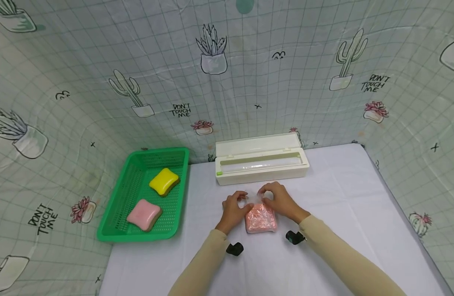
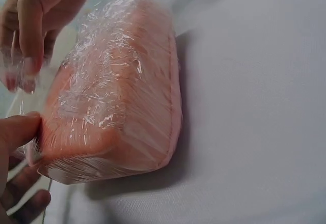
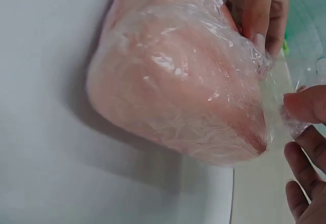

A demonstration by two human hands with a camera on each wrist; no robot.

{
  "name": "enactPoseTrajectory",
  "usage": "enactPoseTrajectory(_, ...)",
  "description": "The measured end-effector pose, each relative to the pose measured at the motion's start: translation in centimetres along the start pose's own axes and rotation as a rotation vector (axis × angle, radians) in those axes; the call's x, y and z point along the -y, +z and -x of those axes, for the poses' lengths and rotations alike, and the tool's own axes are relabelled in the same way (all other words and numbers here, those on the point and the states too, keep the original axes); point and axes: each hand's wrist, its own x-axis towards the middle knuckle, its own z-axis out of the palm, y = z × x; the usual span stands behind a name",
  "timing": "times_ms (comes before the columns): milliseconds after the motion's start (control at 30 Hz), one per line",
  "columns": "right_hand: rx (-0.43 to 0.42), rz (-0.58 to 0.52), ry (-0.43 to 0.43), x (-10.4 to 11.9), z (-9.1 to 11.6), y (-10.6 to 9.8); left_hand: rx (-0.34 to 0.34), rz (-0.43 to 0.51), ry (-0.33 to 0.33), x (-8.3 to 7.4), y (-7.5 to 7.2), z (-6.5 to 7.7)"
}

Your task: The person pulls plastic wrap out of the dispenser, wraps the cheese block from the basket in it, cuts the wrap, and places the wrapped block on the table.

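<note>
A pink sponge (image 1: pixel 261 218) lies on the white-covered table, wrapped in crinkled, shiny cling film (image 2: pixel 97 71). At its far left corner, my left hand (image 1: pixel 232 211) pinches the film's edge, the thumb touching the sponge. On the far right side, my right hand (image 1: pixel 282 200) holds a loose end of the film (image 3: pixel 293 119) between thumb and forefinger, raised off the sponge. The right hand's other fingers are spread and bent in the right wrist view. Part of the left hand's grip is hidden behind the sponge there.
Behind the hands stands a white cling film dispenser (image 1: pixel 262 176), lid up and roll inside. To the left, a green basket (image 1: pixel 180 213) holds a yellow sponge (image 1: pixel 163 181) and another pink sponge (image 1: pixel 143 214). A patterned curtain (image 1: pixel 249 90) surrounds the table's back and sides.
</note>
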Motion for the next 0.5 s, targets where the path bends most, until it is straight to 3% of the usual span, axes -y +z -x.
enactPoseTrajectory(267,-0.022,0.06,-0.105,0.6,2.3,-0.4,-0.031,-0.094,0.186,0.2,-0.3,0.6)
enactPoseTrajectory(500,-0.011,0.191,-0.215,0.3,4.1,-0.6,-0.08,-0.298,0.474,1.0,-0.9,1.6)
